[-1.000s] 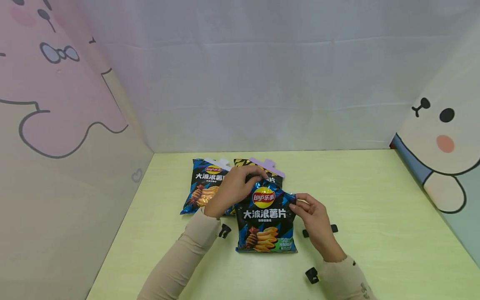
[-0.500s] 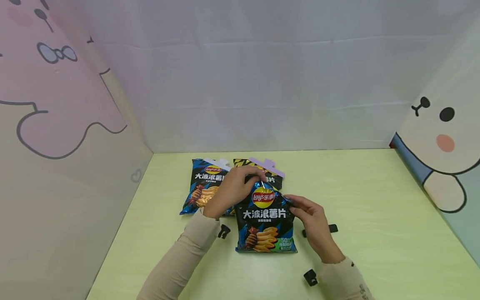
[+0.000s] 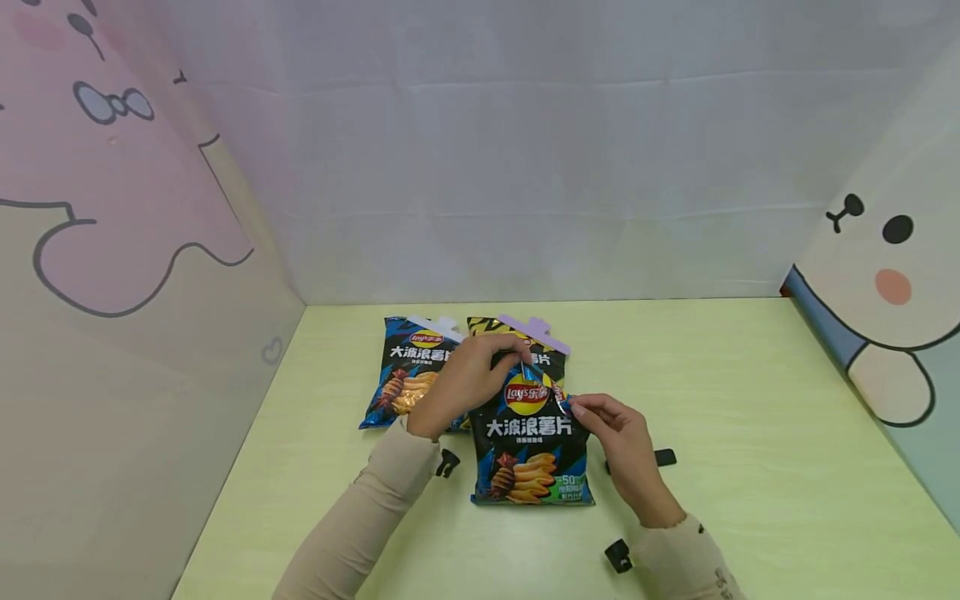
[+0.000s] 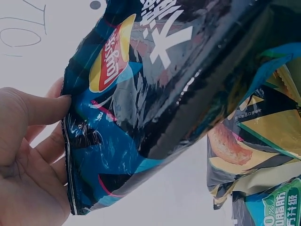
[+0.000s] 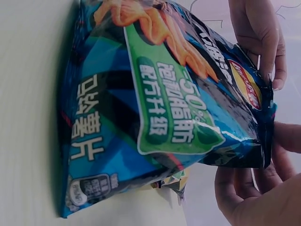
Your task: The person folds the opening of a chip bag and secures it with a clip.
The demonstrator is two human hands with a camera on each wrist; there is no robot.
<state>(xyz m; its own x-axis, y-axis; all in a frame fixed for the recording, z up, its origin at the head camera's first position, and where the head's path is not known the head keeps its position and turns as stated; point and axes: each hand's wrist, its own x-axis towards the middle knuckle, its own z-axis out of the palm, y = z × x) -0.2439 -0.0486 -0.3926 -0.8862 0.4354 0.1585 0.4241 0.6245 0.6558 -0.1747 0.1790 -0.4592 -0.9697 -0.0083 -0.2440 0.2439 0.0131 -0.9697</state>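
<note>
A black and blue Lay's chip bag (image 3: 532,454) stands between my hands, its lower edge on the table. My left hand (image 3: 465,379) pinches the top edge on the left; in the left wrist view its thumb (image 4: 44,108) presses the front of that edge. The top right corner is pinched by my right hand (image 3: 626,442), and the edge between the hands is creased. Behind lie another blue Lay's bag (image 3: 405,367) with a white sealing clip (image 3: 447,325) and a yellow-black bag (image 3: 483,325) with a purple clip (image 3: 536,333), partly covered by my left hand and the front bag.
A small black clip-like piece (image 3: 447,463) lies left of the front bag. Another black piece (image 3: 619,556) is near my right sleeve, and a black bar (image 3: 665,457) is partly hidden behind my right hand. A pale curtain (image 3: 525,167) hangs behind the table (image 3: 750,417).
My right hand has moved a little left, drawing the bag's top right corner inward and creasing the top. My left hand has stayed almost still.
</note>
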